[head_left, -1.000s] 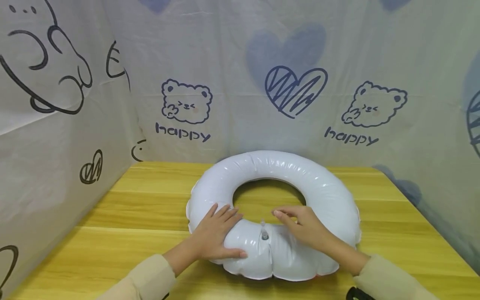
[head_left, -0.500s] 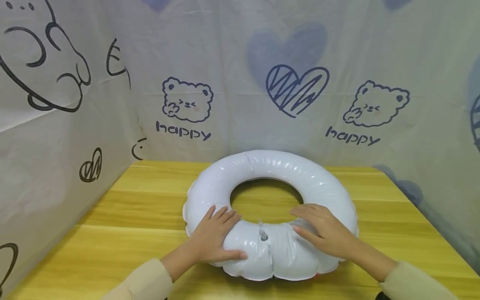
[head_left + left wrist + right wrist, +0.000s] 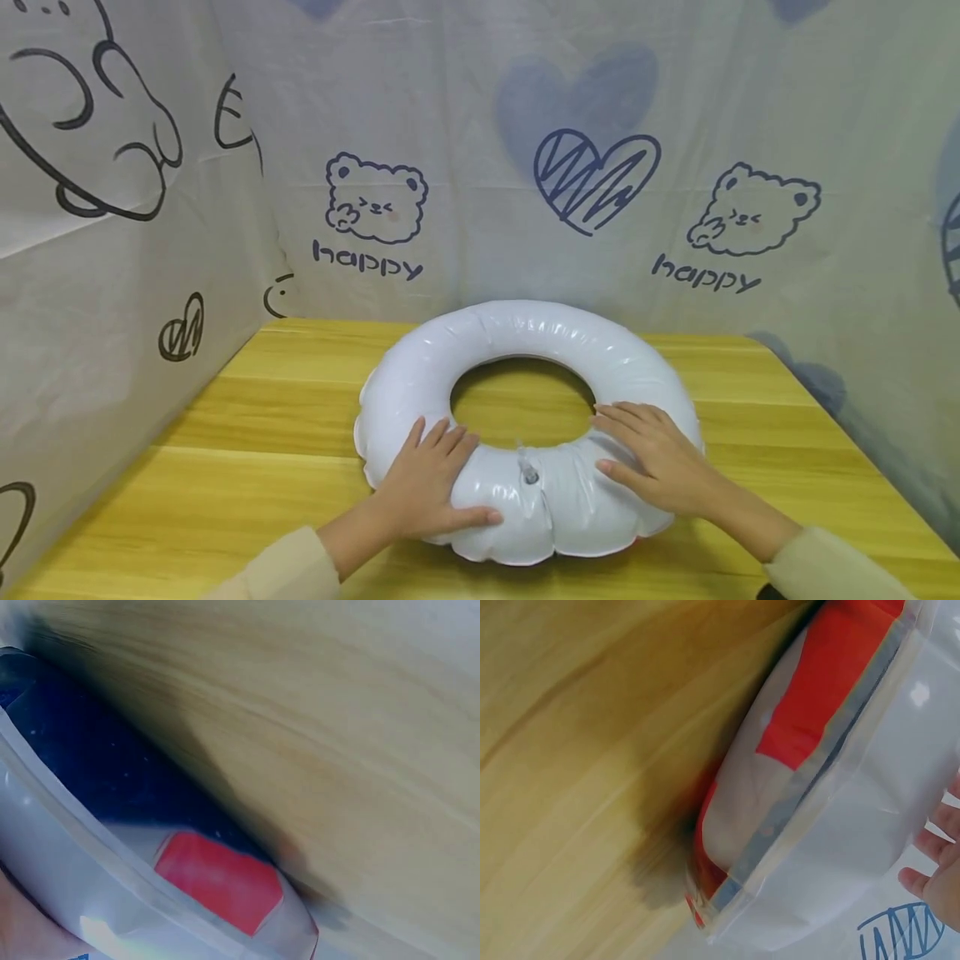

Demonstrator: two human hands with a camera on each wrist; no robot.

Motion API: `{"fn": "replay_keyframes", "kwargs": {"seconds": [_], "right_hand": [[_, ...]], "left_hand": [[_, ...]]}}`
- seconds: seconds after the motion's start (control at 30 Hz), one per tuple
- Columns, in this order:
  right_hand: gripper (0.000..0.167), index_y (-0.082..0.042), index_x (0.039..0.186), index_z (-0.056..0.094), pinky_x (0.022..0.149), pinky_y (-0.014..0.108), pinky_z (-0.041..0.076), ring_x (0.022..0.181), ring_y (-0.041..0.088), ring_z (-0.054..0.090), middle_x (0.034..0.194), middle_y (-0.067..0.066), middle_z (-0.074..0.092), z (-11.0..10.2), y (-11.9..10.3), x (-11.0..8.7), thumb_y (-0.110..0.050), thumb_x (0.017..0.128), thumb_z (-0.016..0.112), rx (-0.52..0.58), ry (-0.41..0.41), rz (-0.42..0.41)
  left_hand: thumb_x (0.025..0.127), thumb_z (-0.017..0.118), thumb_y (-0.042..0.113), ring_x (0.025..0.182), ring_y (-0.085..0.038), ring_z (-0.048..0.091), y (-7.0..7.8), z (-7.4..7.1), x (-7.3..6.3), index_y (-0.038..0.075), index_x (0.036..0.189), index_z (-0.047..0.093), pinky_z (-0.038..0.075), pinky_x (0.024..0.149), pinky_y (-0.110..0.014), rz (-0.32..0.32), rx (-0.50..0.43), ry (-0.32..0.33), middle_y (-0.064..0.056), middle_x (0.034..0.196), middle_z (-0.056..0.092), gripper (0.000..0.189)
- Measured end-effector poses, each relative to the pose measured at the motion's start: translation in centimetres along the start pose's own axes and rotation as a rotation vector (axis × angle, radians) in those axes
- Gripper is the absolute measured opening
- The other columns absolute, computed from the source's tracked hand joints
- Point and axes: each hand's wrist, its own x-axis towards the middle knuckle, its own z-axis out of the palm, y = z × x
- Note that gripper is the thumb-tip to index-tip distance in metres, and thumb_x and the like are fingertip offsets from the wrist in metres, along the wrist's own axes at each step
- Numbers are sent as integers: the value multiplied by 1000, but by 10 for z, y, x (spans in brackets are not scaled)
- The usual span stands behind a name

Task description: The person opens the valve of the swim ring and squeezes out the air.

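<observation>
- White ring plump between your counter's [image 3: 247,467] side edges; filling looks done.
- Valve [image 3: 530,476] protrudes; tucking it in perhaps left.
- Your left grip [image 3: 427,487], right grip [image 3: 662,462]: released, resting on ring [image 3: 517,323].

Bare left hand [image 3: 426,490]: we hold it palm down, fingers straight and slightly spread, thumb stretched inward.
Bare right hand [image 3: 663,467]: ours too lies palm down, fingers angled inward, thumb apart.
Cream-sleeved arms [image 3: 832,562]: we extend both forward, converging.
</observation>
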Motion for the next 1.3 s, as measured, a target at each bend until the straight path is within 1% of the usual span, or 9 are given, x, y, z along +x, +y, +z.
{"fn": "replay_keyframes", "kwargs": {"seconds": [0.13, 0.2, 0.37, 0.47, 0.63, 0.73, 0.9, 1.1, 1.3], "right_hand": [[48, -8, 124, 57, 95, 50, 36, 116, 32, 52, 129, 12, 57, -1, 2, 3, -39, 87, 58, 0, -25, -11], [49, -9, 125, 56, 95, 50, 36, 116, 32, 52, 130, 12, 56, -1, 4, 3, -40, 87, 57, -1, -35, -12], [53, -8, 127, 54, 96, 52, 35, 118, 34, 50, 132, 14, 54, 1, 9, 4, -40, 86, 60, -9, -53, -20], [56, -7, 129, 52, 97, 53, 34, 120, 36, 47, 134, 15, 52, 4, 12, 5, -39, 84, 62, -11, -78, -24], [59, -9, 133, 48, 99, 56, 32, 124, 38, 43, 137, 17, 48, 7, 18, 8, -42, 85, 60, 3, -146, -7], [61, -10, 135, 47, 100, 57, 30, 125, 39, 42, 138, 18, 47, 7, 21, 11, -45, 85, 59, 16, -177, 1], [64, -11, 138, 44, 102, 60, 26, 129, 41, 38, 142, 18, 42, 6, 21, 16, -47, 86, 57, 39, -230, 14], [66, -11, 139, 41, 104, 60, 22, 131, 41, 34, 144, 18, 39, 6, 21, 20, -47, 86, 56, 54, -287, 42], [70, -10, 141, 39, 105, 62, 20, 133, 44, 31, 146, 19, 36, 11, 24, 20, -48, 86, 56, 95, -336, 88]], "left_hand": [[74, 46, 79, 128, -44, 40, -1, -3, -1, 7, 131, 48, 26, 104, -62, 17, 40, 1, -16, 134, 51, 91], [73, 50, 77, 130, -45, 38, -2, -4, -1, 8, 132, 48, 26, 104, -62, 34, 65, 14, -17, 135, 50, 90], [73, 51, 75, 132, -41, 36, -5, -9, 2, 9, 133, 47, 27, 104, -62, 73, 77, 16, -16, 137, 50, 90], [74, 46, 78, 133, -40, 36, -9, -12, 5, 10, 134, 47, 27, 105, -60, 88, 74, -3, -14, 137, 50, 91], [76, 33, 83, 135, -40, 32, -20, -17, 11, 9, 135, 45, 24, 107, -59, 103, 29, -53, -15, 140, 47, 96], [76, 29, 83, 136, -41, 29, -28, -20, 15, 9, 137, 43, 21, 109, -59, 121, 2, -97, -16, 143, 42, 97], [77, 26, 83, 138, -40, 26, -37, -25, 19, 9, 140, 39, 18, 110, -58, 150, 2, -158, -16, 147, 37, 98], [77, 24, 84, 139, -39, 25, -39, -27, 21, 10, 142, 38, 16, 111, -58, 161, -7, -192, -15, 148, 34, 99], [76, 15, 85, 139, -39, 24, -39, -20, 21, 10, 141, 38, 16, 111, -59, 191, -24, -197, -16, 148, 34, 102]]}}
